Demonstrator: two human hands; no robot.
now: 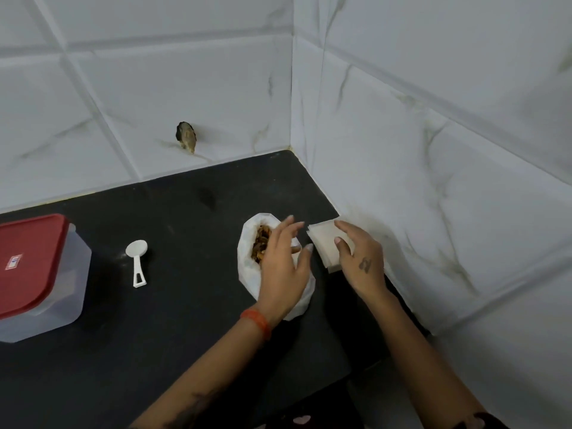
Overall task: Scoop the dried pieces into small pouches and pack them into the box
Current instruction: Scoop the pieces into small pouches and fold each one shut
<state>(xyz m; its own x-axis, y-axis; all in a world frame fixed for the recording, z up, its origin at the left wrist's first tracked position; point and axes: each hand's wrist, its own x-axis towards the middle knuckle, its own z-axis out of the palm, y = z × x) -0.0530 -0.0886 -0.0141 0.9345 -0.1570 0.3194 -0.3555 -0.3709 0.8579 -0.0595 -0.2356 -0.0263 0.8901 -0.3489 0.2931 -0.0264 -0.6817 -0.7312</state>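
A white bag (247, 270) with brown dried pieces (261, 243) inside stands open on the black counter (173, 320). My left hand (283, 267) hovers over the bag with fingers spread and straight, holding nothing. A stack of small pale pouches (325, 239) lies by the right wall. My right hand (359, 258) rests on the stack, fingers bent over the top pouch. A white plastic scoop (137, 261) lies to the left of the bag. The clear box with a red lid (34, 274) stands at the far left, lid on.
Tiled walls meet in a corner behind the counter and run close along its right side. A rough hole (186, 136) shows in the back wall.
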